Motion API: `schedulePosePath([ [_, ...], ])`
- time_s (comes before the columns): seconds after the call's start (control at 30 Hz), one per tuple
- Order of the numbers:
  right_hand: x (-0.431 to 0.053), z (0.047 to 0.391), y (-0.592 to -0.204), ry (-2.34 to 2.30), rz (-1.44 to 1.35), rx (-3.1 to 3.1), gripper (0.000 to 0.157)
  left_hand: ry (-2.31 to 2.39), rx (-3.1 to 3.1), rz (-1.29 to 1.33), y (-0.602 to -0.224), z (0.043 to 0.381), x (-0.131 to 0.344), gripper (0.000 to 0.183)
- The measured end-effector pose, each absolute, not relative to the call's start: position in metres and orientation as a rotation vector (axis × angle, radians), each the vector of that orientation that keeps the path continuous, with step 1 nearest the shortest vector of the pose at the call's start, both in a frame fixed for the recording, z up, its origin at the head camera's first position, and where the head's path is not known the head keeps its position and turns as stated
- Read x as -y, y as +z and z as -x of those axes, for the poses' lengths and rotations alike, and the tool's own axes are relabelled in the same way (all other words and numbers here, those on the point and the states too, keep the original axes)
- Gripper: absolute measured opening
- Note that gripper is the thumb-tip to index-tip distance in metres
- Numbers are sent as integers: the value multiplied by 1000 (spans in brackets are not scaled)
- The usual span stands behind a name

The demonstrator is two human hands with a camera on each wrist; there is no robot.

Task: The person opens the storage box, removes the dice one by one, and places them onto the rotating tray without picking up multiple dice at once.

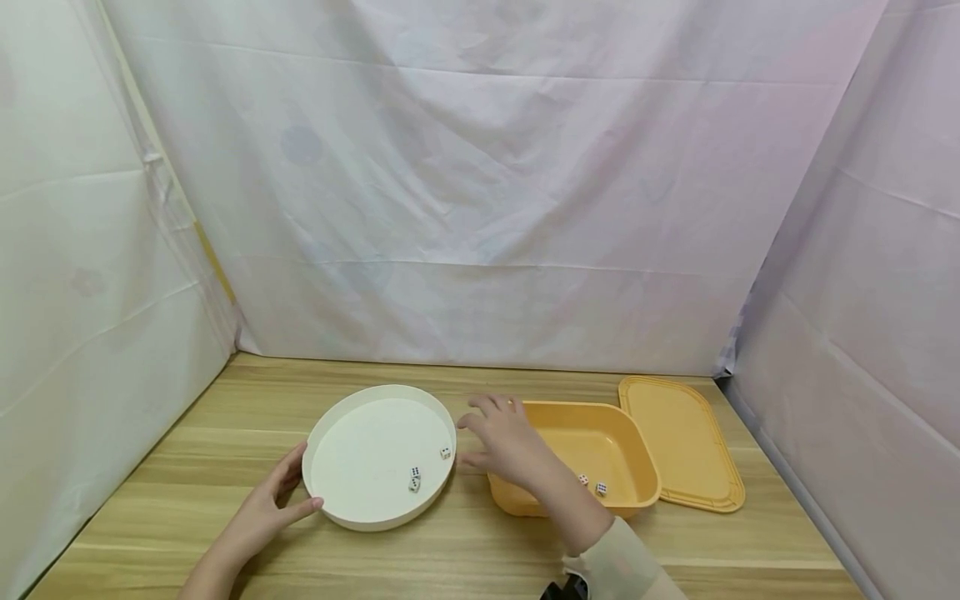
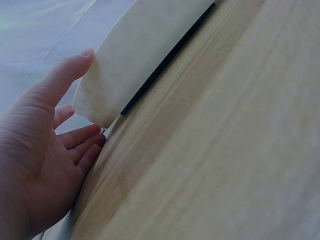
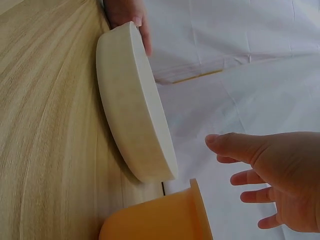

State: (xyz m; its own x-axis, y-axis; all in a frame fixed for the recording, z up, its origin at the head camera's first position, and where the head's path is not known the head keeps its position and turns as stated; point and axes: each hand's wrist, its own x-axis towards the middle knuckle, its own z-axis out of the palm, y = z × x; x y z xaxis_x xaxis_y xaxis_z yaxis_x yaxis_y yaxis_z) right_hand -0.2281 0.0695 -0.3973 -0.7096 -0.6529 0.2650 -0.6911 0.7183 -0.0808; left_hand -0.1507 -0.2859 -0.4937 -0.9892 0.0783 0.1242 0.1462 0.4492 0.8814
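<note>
A round white tray [image 1: 375,458] rests on the table. Inside it, one white die [image 1: 446,452] lies near the right wall and two touching dice [image 1: 415,478] lie lower down. My left hand [image 1: 267,502] touches the tray's left edge, thumb and fingers spread along its outer side; the left wrist view shows the thumb [image 2: 75,66] at the wall. Above the gap between the tray and a yellow-orange box [image 1: 645,467], my right hand [image 1: 504,442] hovers with spread fingers and nothing visible in it. A red-dotted die [image 1: 582,480] and a black-dotted die [image 1: 602,488] show in the box; my right forearm hides part of it.
The box's flat yellow lid [image 1: 682,446] lies on the wooden table [image 1: 525,558] to the right, partly behind the box. White cloth [image 1: 480,208] hangs behind and along both sides of the table.
</note>
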Motion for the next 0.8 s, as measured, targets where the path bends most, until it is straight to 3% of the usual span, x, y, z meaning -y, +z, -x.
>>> schedulePosePath([
  [0.8,-103,232,-401,271,-1022,2698,37,-1602,2606,237,-492,151,285,86],
])
